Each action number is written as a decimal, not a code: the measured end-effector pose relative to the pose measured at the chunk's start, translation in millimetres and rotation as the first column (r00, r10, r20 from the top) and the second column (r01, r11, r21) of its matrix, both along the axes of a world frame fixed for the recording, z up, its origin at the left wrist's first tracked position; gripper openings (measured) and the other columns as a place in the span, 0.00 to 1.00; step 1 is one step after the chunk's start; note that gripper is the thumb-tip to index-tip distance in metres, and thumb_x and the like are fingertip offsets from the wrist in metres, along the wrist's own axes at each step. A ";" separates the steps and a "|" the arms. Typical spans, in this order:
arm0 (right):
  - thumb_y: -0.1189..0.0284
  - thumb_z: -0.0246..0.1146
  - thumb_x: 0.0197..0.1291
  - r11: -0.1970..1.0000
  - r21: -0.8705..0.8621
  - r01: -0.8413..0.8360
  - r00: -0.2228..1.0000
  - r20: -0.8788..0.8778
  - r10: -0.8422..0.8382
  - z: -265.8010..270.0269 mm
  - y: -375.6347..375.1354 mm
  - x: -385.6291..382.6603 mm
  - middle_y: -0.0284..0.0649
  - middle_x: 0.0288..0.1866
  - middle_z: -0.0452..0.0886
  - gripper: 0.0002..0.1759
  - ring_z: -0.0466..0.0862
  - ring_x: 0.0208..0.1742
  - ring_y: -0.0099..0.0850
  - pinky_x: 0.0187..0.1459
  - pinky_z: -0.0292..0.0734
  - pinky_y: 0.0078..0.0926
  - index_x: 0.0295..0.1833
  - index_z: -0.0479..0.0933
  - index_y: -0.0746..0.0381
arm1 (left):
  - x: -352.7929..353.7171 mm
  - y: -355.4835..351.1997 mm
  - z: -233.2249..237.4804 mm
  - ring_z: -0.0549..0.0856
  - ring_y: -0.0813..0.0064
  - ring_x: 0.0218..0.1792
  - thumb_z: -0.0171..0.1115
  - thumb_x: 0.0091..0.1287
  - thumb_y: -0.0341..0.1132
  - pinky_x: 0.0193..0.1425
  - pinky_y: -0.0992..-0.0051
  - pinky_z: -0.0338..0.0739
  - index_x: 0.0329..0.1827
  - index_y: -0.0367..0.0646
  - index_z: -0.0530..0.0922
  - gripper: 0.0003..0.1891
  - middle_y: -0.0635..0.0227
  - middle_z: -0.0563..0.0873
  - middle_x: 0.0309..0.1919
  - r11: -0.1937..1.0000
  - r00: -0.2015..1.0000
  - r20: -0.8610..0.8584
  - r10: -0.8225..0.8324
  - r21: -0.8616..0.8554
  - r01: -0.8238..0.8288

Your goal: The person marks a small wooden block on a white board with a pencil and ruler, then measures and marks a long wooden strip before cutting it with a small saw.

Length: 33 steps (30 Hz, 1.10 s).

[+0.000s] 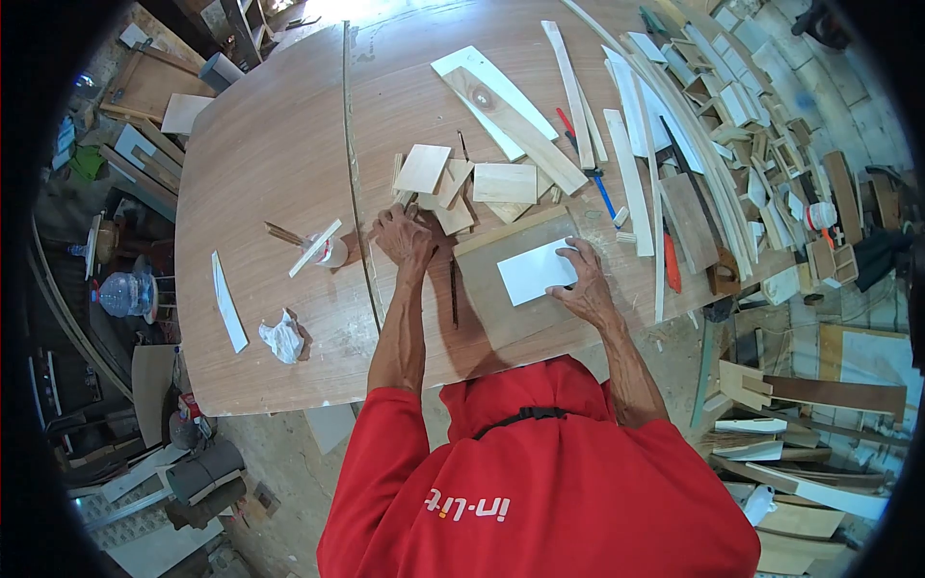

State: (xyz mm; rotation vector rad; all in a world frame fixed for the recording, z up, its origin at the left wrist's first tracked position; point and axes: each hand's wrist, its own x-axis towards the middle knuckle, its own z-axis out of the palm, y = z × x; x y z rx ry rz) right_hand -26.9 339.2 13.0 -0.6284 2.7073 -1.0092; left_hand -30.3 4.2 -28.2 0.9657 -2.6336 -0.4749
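Head view: white sheet (536, 271) laid on board (491, 310), pressed flat by spread right hand (583, 284); left hand (405, 236), fingers curled, set among offcuts (438, 183), grasp not discernible. Positioning judged done; no mark or cut seen yet.

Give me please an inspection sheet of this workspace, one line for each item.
Surface: large rounded wooden table, bare on its left part.
Job's things: white sheet lying on a wooden board; small wood offcuts just beyond it.
Clutter: long wood strips toward the right edge; crumpled paper; blue pen.
Hands: left hand down beside the offcuts, grip unclear; right hand flat on the white sheet's edge.
Cables: nothing seen.
Surroundings: wood scraps and boards on the floor; water bottle.
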 end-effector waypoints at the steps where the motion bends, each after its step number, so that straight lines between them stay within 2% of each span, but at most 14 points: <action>1: 0.68 0.78 0.38 1.000 -0.007 0.003 1.000 -0.007 -0.003 -0.3 -0.2 0.3 0.46 0.70 0.65 0.39 0.62 0.74 0.48 0.73 0.62 0.44 0.60 0.73 0.62 | -0.2 -0.2 0.0 0.75 0.51 0.55 0.64 0.57 0.33 0.56 0.50 0.72 0.59 0.47 0.77 0.24 0.57 0.79 0.51 1.000 1.000 -0.002 -0.002 0.001 0.002; 3: 0.67 0.77 0.38 1.000 -0.014 0.008 1.000 -0.014 -0.009 -0.6 0.0 0.7 0.46 0.69 0.66 0.39 0.62 0.74 0.48 0.73 0.61 0.43 0.60 0.74 0.62 | 1.6 -2.9 -1.0 0.75 0.55 0.55 0.68 0.57 0.40 0.56 0.51 0.71 0.53 0.49 0.82 0.19 0.58 0.77 0.49 0.994 0.994 0.029 -0.107 -0.024 0.107; 6: 0.67 0.77 0.38 1.000 -0.019 0.014 1.000 -0.003 -0.014 -1.0 -0.4 1.3 0.47 0.69 0.66 0.38 0.62 0.74 0.48 0.73 0.61 0.43 0.60 0.74 0.62 | -3.6 -3.6 -4.8 0.74 0.55 0.56 0.68 0.57 0.39 0.57 0.53 0.70 0.51 0.54 0.83 0.17 0.58 0.76 0.52 0.987 0.990 -0.003 -0.143 -0.080 0.143; 10: 0.68 0.77 0.38 1.000 -0.024 0.017 1.000 -0.014 -0.017 -0.4 -0.8 1.4 0.47 0.69 0.66 0.38 0.62 0.73 0.47 0.73 0.61 0.43 0.60 0.74 0.62 | -6.1 -2.2 -2.1 0.73 0.56 0.56 0.69 0.55 0.41 0.57 0.52 0.69 0.51 0.55 0.84 0.18 0.59 0.76 0.51 0.984 0.986 -0.010 -0.165 -0.072 0.164; 16: 0.68 0.78 0.38 1.000 -0.007 0.027 1.000 0.004 -0.027 3.0 -2.3 2.5 0.46 0.70 0.65 0.39 0.62 0.74 0.48 0.74 0.60 0.43 0.60 0.74 0.62 | -11.6 -6.3 -5.8 0.72 0.57 0.56 0.69 0.52 0.40 0.56 0.50 0.68 0.46 0.52 0.85 0.16 0.61 0.76 0.51 0.994 0.995 -0.012 -0.096 -0.045 0.095; 18: 0.68 0.77 0.38 1.000 0.000 0.026 1.000 0.016 -0.026 3.0 -2.4 2.0 0.46 0.71 0.64 0.39 0.61 0.75 0.48 0.74 0.60 0.44 0.61 0.73 0.62 | -10.4 -6.4 -5.0 0.72 0.57 0.56 0.69 0.51 0.39 0.56 0.49 0.68 0.42 0.49 0.85 0.15 0.60 0.77 0.50 0.996 0.996 -0.053 -0.068 -0.057 0.065; 22: 0.68 0.78 0.37 0.999 -0.012 0.038 0.999 -0.008 -0.038 3.0 -3.1 2.3 0.47 0.69 0.66 0.39 0.64 0.72 0.48 0.73 0.61 0.43 0.59 0.74 0.63 | -2.0 -4.0 -5.9 0.73 0.56 0.55 0.67 0.51 0.37 0.56 0.51 0.68 0.41 0.44 0.84 0.14 0.58 0.77 0.50 0.994 0.994 -0.096 -0.053 -0.096 0.043; 24: 0.68 0.78 0.37 0.999 -0.008 0.038 0.999 -0.006 -0.038 3.4 -3.3 2.2 0.46 0.69 0.67 0.39 0.64 0.72 0.48 0.73 0.61 0.43 0.59 0.74 0.63 | 0.4 -8.7 -14.7 0.73 0.55 0.55 0.67 0.51 0.36 0.57 0.54 0.69 0.40 0.40 0.83 0.14 0.56 0.77 0.50 0.988 0.959 -0.259 -0.113 -0.135 0.080; 27: 0.68 0.78 0.37 0.999 -0.015 0.040 0.999 0.009 -0.040 4.2 -3.3 3.1 0.46 0.69 0.67 0.38 0.63 0.73 0.48 0.73 0.61 0.43 0.59 0.75 0.63 | 6.6 -11.7 -18.7 0.75 0.53 0.53 0.67 0.53 0.35 0.57 0.57 0.70 0.41 0.39 0.83 0.14 0.53 0.79 0.48 0.990 0.944 -0.319 -0.082 -0.136 0.040; 28: 0.68 0.78 0.37 0.999 -0.013 0.038 0.999 0.003 -0.038 3.6 -3.0 3.2 0.46 0.69 0.67 0.38 0.63 0.73 0.48 0.73 0.61 0.43 0.59 0.75 0.63 | 12.2 -6.3 -6.8 0.75 0.53 0.53 0.67 0.53 0.35 0.57 0.57 0.70 0.41 0.39 0.83 0.14 0.53 0.79 0.48 0.989 0.946 -0.314 -0.084 -0.139 0.042; 30: 0.69 0.78 0.36 0.999 -0.015 0.048 0.999 0.005 -0.048 0.2 -3.6 1.6 0.46 0.69 0.67 0.38 0.63 0.73 0.48 0.73 0.61 0.43 0.59 0.75 0.63 | 26.0 14.2 18.1 0.80 0.54 0.49 0.67 0.55 0.33 0.54 0.58 0.74 0.43 0.37 0.82 0.14 0.52 0.83 0.44 0.989 0.926 -0.378 -0.003 0.139 0.059; 31: 0.68 0.77 0.38 0.999 -0.022 0.034 0.999 -0.020 -0.035 -2.2 -3.0 1.5 0.46 0.69 0.66 0.38 0.63 0.73 0.48 0.73 0.62 0.44 0.59 0.74 0.62 | 32.4 27.4 25.9 0.80 0.54 0.49 0.67 0.55 0.33 0.54 0.58 0.74 0.43 0.37 0.82 0.14 0.52 0.83 0.44 0.988 0.930 -0.366 -0.013 0.140 0.070; 33: 0.68 0.77 0.39 0.999 -0.018 0.035 0.999 -0.036 -0.036 -4.2 0.9 3.8 0.45 0.70 0.65 0.38 0.63 0.73 0.48 0.72 0.63 0.44 0.60 0.74 0.61 | 42.2 59.0 33.5 0.83 0.63 0.41 0.67 0.58 0.30 0.47 0.66 0.77 0.45 0.34 0.82 0.13 0.55 0.86 0.40 0.829 0.889 -0.451 -0.077 0.467 0.309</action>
